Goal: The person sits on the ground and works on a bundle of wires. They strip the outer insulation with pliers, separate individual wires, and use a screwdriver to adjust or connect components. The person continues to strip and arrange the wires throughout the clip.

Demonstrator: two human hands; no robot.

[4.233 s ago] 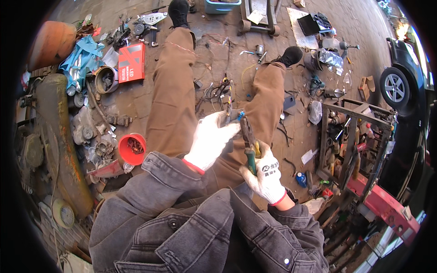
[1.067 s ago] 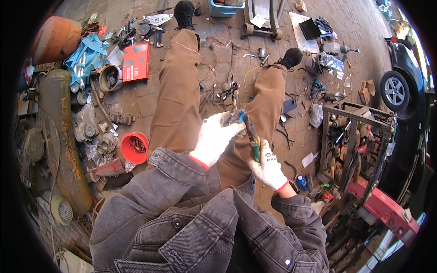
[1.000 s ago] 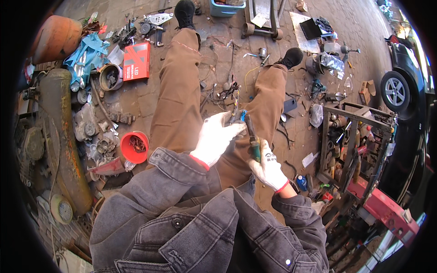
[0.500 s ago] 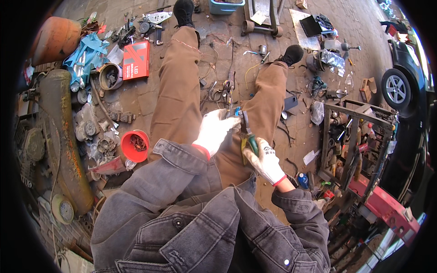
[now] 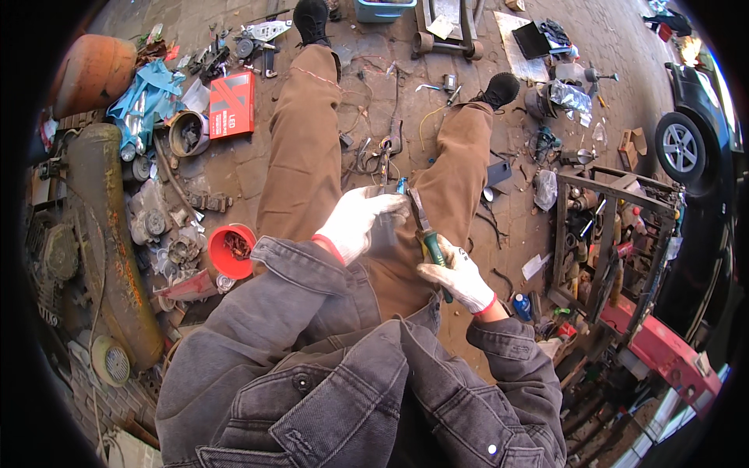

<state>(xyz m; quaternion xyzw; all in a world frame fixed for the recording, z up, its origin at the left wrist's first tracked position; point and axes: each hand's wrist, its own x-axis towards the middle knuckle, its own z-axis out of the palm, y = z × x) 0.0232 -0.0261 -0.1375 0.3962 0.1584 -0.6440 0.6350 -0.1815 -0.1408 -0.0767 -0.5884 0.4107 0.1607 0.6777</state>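
Over my lap, my left hand [image 5: 355, 222] wears a white glove with a red cuff. Its fingers are pinched toward a small blue piece [image 5: 402, 186], perhaps a connector, just past the fingertips; what sits inside the pinch is hidden. My right hand [image 5: 462, 281], gloved alike, is wrapped round a pair of pliers [image 5: 432, 248] with green and yellow handles. The metal head of the pliers points up and left, close beside the left fingertips. Beyond the blue piece, a tangle of wires [image 5: 385, 148] lies on the ground between my legs.
At left are a red bucket [image 5: 232, 251] with scraps, a red box [image 5: 232, 104] and a long rusty cylinder [image 5: 105, 234]. On the right stand a metal frame [image 5: 616, 183] crowded with tools and a dark car [image 5: 690, 101]. A blue bin [image 5: 384, 11] sits ahead.
My left hand has shifted slightly left. The pliers' handles have come together and my right hand has moved a little down, away from the blue piece.
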